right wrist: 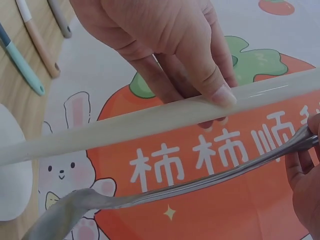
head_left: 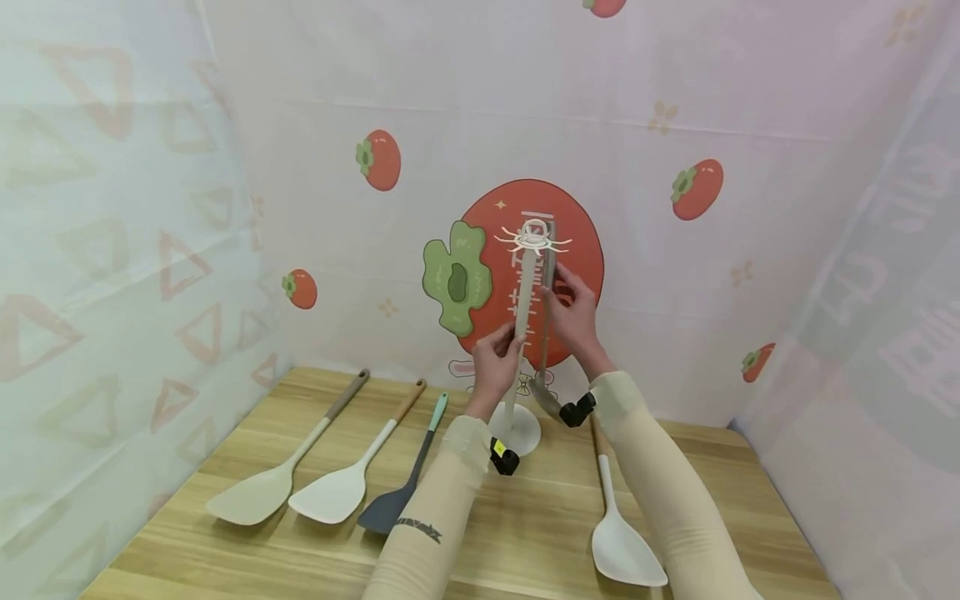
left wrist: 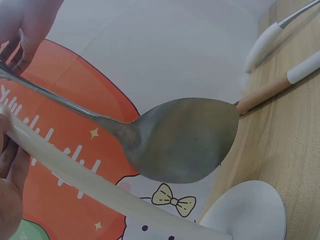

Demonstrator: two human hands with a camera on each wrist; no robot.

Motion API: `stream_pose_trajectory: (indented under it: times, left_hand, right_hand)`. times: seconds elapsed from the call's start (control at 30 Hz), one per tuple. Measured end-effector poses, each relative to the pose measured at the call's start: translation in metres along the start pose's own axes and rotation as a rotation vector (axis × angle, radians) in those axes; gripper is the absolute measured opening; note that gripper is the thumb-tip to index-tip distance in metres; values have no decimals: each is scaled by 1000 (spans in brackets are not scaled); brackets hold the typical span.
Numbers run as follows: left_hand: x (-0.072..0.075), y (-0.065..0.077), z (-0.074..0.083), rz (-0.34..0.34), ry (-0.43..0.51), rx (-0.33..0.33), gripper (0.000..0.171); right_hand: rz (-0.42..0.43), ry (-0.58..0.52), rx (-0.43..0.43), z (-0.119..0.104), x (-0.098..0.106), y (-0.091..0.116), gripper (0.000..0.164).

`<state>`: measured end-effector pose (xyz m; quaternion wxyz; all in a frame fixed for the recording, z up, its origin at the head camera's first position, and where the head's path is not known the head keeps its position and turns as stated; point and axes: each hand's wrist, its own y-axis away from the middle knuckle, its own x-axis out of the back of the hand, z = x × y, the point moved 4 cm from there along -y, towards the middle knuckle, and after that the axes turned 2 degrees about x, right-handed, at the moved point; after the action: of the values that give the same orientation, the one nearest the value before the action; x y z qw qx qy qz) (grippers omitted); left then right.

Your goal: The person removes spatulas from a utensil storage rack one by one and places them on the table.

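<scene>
A white stand [head_left: 527, 304] with a round base and a ring of hooks [head_left: 534, 242] on top stands upright near the back wall. My left hand [head_left: 497, 367] pinches its pole about halfway up, thumb on one side and fingers on the other. To the right of the pole, my right hand [head_left: 576, 317] holds a metal spatula [left wrist: 185, 140] by the upper handle. Its blade hangs down, apart from the base [left wrist: 250, 212] in the left wrist view. Whether the handle's top touches a hook cannot be told.
On the left of the wooden table lie a beige spatula [head_left: 258, 497], a white spatula [head_left: 333, 496] and a dark spatula [head_left: 388, 508] with a mint handle end. Another white spatula [head_left: 622, 546] lies at right. Beyond it is a white-handled utensil [left wrist: 265, 45]. A printed cloth [head_left: 480, 108] hangs behind.
</scene>
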<state>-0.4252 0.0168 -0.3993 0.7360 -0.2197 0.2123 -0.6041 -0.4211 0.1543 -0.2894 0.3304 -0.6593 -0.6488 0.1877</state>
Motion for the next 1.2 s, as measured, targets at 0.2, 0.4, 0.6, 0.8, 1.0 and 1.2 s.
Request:
stream_pose_trajectory:
  times: [0.2, 0.4, 0.6, 0.8, 1.0, 1.2]
  left_hand:
    - [0, 3, 16, -8, -2, 14, 31]
    - [-4, -2, -5, 4, 5, 22, 33]
    - [-3, -1, -6, 3, 16, 24, 33]
    - [-2, 0, -4, 1, -12, 33, 35]
    - [-1, 1, -4, -2, -18, 33, 34]
    - [1, 1, -5, 3, -10, 34, 33]
  right_hand:
    - [13, -1, 28, 2, 5, 4, 47]
    - [30, 1, 28, 2, 10, 11, 49]
    - [46, 3, 55, 0, 16, 17, 49]
    - [62, 14, 79, 1, 21, 22, 50]
    - [70, 5, 71, 2, 28, 27, 50]
    - [81, -3, 83, 1, 34, 30, 50]
